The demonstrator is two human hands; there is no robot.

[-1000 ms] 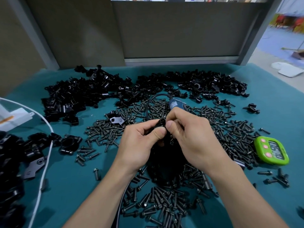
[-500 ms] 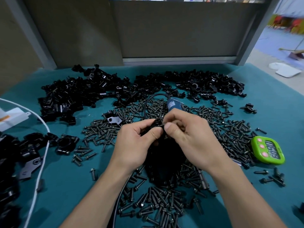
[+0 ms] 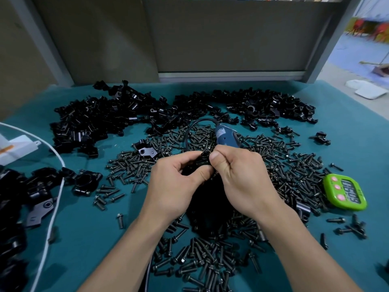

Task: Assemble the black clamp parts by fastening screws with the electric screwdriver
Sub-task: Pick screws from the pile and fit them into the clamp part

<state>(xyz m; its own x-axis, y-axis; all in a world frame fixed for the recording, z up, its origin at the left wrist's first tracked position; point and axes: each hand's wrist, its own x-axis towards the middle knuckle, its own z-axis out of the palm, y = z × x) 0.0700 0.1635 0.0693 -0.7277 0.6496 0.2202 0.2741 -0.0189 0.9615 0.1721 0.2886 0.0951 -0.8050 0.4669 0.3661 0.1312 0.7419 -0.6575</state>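
Screws (image 3: 202, 260) litter the cloth at 6 o'clock. Beyond them, the left hand (image 3: 176, 186) and right hand (image 3: 242, 182) both pinch a clamp (image 3: 202, 162) at centre. The screwdriver (image 3: 226, 137) lies just past at 12, the timer (image 3: 345, 193) at 3, and the parts (image 3: 109, 121) are heaped farthest.

Black clamp parts (image 3: 101, 123), teal table (image 3: 347, 144), blue screwdriver (image 3: 226, 137), green timer (image 3: 345, 193)
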